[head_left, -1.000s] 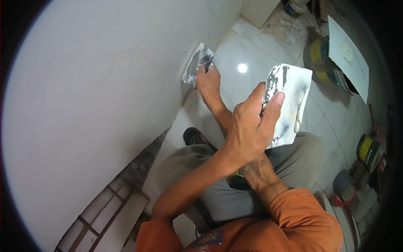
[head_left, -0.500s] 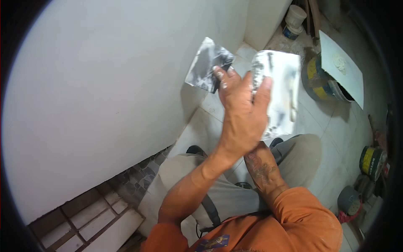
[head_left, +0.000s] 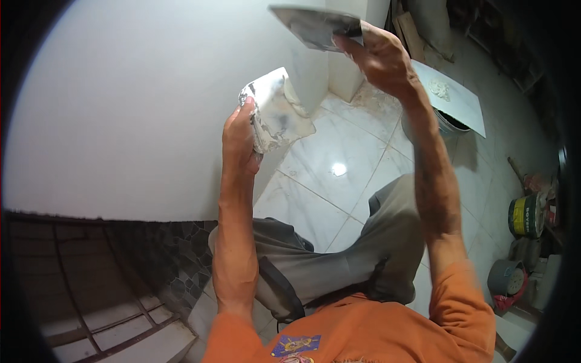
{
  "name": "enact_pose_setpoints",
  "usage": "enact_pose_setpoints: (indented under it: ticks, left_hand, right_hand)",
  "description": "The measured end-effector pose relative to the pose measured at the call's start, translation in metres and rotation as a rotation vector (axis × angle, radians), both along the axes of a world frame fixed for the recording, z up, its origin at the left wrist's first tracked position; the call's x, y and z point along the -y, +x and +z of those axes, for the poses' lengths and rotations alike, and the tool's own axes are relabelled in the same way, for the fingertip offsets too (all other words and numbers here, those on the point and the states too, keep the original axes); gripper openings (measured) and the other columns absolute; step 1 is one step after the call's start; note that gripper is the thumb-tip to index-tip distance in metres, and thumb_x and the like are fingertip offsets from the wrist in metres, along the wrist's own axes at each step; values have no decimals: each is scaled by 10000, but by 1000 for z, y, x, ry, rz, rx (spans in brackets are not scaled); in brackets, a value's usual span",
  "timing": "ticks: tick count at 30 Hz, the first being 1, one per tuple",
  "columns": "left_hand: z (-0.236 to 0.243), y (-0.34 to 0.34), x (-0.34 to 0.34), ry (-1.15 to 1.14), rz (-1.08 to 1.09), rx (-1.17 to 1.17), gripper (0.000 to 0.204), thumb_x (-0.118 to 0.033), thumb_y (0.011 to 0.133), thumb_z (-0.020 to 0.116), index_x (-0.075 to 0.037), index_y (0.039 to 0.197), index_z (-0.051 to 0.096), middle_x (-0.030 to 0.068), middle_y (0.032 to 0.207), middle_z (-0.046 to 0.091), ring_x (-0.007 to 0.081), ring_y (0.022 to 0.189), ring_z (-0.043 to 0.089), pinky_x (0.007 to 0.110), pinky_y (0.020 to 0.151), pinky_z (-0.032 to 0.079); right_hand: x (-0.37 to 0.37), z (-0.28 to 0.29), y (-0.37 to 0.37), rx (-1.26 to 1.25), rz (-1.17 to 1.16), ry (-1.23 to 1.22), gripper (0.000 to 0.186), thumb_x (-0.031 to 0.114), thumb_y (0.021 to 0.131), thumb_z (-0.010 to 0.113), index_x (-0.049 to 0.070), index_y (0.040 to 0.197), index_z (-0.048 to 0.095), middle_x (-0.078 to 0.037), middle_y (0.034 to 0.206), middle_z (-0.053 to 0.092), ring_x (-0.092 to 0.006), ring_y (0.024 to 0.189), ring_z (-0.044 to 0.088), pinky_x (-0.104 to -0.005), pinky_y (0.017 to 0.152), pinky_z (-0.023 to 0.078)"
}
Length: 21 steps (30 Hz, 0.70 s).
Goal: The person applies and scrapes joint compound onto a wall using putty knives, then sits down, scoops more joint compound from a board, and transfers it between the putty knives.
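My left hand (head_left: 239,136) grips a flat rectangular blade (head_left: 276,112) coated with white paste and grey smears, held near the white wall (head_left: 133,109). Higher up and to the right, my right hand (head_left: 384,60) holds a grey metal blade (head_left: 318,24), tilted, with its far end in front of the upper wall. My fingers partly hide the handles of both tools. Beyond my right forearm, a white board (head_left: 460,103) carrying a dab of paste (head_left: 439,89) rests on a bucket (head_left: 451,126).
My bent legs (head_left: 393,236) are over marble-look floor tiles (head_left: 315,175). At the right are a green-and-yellow can (head_left: 525,215), a grey container (head_left: 502,278) and other clutter. A tiled ledge (head_left: 115,320) and dark mosaic strip (head_left: 187,254) lie lower left. Wooden planks (head_left: 408,30) lean farther back.
My two hands have separated: the left went leftward with the paste-coated blade, while the right rose from low by the wall toward the upper right with the metal blade.
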<state>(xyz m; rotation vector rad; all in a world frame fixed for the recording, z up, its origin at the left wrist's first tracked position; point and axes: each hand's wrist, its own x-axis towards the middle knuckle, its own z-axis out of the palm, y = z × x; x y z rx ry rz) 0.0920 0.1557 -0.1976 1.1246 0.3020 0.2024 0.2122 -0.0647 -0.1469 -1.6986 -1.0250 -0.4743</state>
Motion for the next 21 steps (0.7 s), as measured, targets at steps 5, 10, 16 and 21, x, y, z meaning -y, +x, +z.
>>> enact_pose_setpoints:
  ticks: [5,10,16,21]
  left_hand:
    - [2,-14,-4,-18,-71,80,390,-228,967,423,84,1201,443,152,1069,600,192,897,634,313,764,541]
    - [-3,-6,-10,28,-242,63,358,-190,954,453,94,1172,466,144,1016,617,173,840,646,289,727,548]
    - [-21,22,-11,-55,-395,-75,302,-153,944,486,110,1086,525,127,904,644,134,697,655,247,607,560]
    - [-34,40,-22,-90,-481,-211,286,-125,924,511,132,1048,528,159,880,643,174,666,668,285,572,581]
  right_hand:
    - [14,14,-54,525,56,-426,339,-20,826,563,93,1144,600,-96,1090,635,-224,1003,622,-356,884,525]
    - [16,5,-49,499,59,-595,392,-44,809,568,122,1163,603,-78,1106,636,-239,1076,585,-373,969,478]
    - [16,-4,-34,497,244,-743,455,-43,764,614,149,1176,595,-49,1155,623,-225,1108,565,-375,1001,454]
    - [12,-7,-24,354,387,-813,489,-71,739,618,142,1179,596,-69,1150,624,-219,1114,564,-394,1051,397]
